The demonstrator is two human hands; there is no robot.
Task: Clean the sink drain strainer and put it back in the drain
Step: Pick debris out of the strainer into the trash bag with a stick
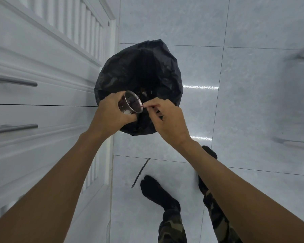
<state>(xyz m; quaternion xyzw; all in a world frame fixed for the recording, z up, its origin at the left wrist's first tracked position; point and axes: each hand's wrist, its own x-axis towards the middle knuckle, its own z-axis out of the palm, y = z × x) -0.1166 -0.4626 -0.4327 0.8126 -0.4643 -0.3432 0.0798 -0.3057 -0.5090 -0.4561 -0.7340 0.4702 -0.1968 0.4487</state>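
Note:
My left hand [111, 113] grips the metal sink drain strainer [131, 104], a perforated steel cup tilted on its side with its mouth facing right, over a bin lined with a black bag [139, 71]. Dark food bits cling to the cup's inside. My right hand [165, 118] pinches a thin stick [146, 106] whose tip touches the strainer's rim. Some scraps lie inside the bag just beyond the strainer.
White cabinet fronts with metal bar handles [16, 128] run along the left. The floor is pale glossy tile [244, 102]. A thin dark stick [141, 172] lies on the floor near my feet in black socks [156, 192].

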